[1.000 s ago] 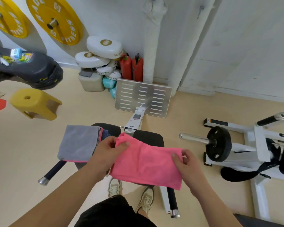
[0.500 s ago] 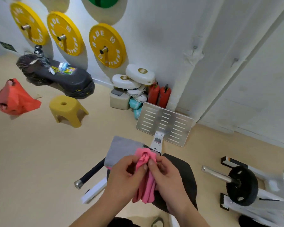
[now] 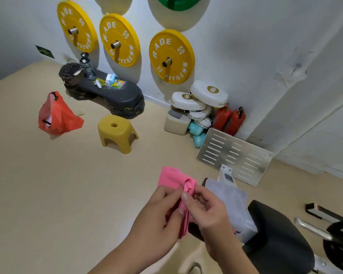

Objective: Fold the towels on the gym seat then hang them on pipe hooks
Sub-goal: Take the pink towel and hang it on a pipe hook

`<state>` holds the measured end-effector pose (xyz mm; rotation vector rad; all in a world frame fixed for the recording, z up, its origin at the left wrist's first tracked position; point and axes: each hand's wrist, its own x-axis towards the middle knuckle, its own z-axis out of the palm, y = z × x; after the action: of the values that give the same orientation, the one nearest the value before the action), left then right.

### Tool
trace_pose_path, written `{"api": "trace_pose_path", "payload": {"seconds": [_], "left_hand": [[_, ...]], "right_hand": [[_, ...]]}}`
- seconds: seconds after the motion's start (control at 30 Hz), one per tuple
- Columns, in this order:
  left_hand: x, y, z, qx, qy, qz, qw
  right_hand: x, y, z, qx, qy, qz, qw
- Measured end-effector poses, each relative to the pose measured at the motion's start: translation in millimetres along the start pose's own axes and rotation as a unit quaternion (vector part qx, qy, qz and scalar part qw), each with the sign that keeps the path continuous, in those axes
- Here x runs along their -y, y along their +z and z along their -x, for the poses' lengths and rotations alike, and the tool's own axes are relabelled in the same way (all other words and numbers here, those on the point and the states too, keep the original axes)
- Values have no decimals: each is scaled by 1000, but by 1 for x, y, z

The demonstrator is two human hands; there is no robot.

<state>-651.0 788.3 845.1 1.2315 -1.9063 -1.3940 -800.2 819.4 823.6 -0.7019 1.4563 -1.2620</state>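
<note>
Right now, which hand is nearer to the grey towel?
Right. The right hand is directly beside the grey towel; the left hand is farther left, across the pink towel both pinch.

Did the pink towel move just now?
Yes. The pink towel, earlier spread right of the grey towel on the seat, is now bunched up left of it.

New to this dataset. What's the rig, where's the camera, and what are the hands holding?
There is no robot here. A person wears one wide-angle camera on the head, looking down at their own bare hands. The left hand and right hand both pinch a bunched pink towel, held up in the air. A grey towel lies on the black gym seat. Behind are a yellow stool on the floor and yellow weight plates on the wall.
</note>
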Motion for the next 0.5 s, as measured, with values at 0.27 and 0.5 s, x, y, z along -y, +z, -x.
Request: {"api": "trace_pose_path", "payload": {"seconds": [0.27,0.5], "left_hand": [[2,-29,-58,-87,-51,35,994],[8,-57,-115,-73,-60,70,993]], "right_hand": [[13,14,-47,-1,-21,79,997],[28,43,-77,-62,14,113,992]]}}
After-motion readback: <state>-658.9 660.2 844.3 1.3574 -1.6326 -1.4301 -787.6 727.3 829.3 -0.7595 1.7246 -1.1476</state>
